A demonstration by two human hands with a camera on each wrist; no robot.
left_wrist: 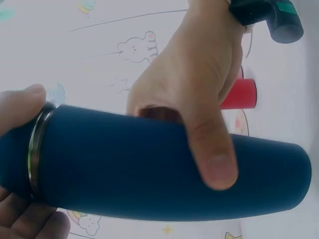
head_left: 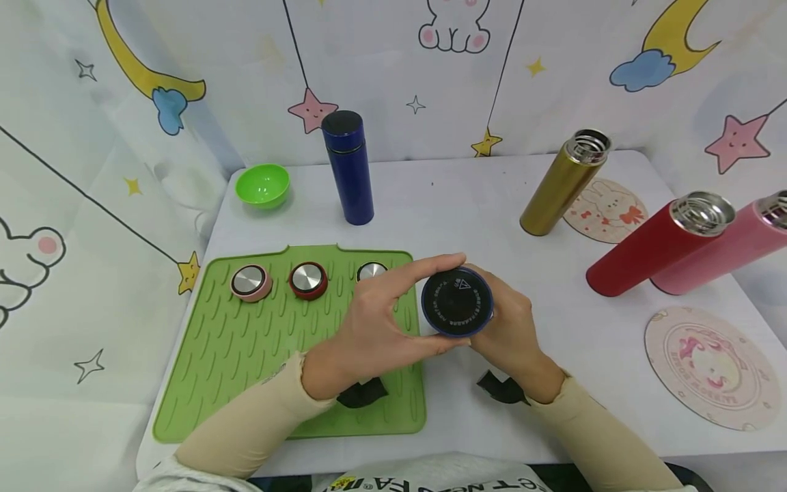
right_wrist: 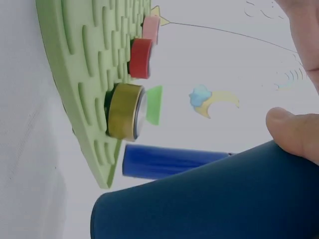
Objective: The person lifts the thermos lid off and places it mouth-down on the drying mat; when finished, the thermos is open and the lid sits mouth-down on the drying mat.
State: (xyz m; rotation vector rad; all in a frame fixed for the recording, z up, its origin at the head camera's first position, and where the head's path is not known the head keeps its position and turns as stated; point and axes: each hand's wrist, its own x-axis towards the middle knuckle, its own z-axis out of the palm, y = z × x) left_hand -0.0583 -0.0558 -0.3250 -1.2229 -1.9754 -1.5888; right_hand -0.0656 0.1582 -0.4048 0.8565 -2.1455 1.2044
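Between both hands a dark blue thermos bottle (head_left: 457,302) stands upright, its printed black top facing the head camera. My left hand (head_left: 375,321) grips the lid, thumb and fingers on opposite sides. Lower down, my right hand (head_left: 510,328) holds the body; the left wrist view shows its thumb across the bottle (left_wrist: 119,164). A metallic ring shows where lid and body meet. Under and beside my left arm lies a green ridged mat (head_left: 246,369). On it sit a pink cap (head_left: 251,283), a red cap (head_left: 308,281) and a gold cap (right_wrist: 124,112).
Another blue thermos (head_left: 350,171) stands at the back, beside a green bowl (head_left: 263,186). To the right are uncapped gold (head_left: 556,191), red (head_left: 652,249) and pink (head_left: 719,256) bottles. Two round printed mats lie there, one (head_left: 713,369) near the right edge.
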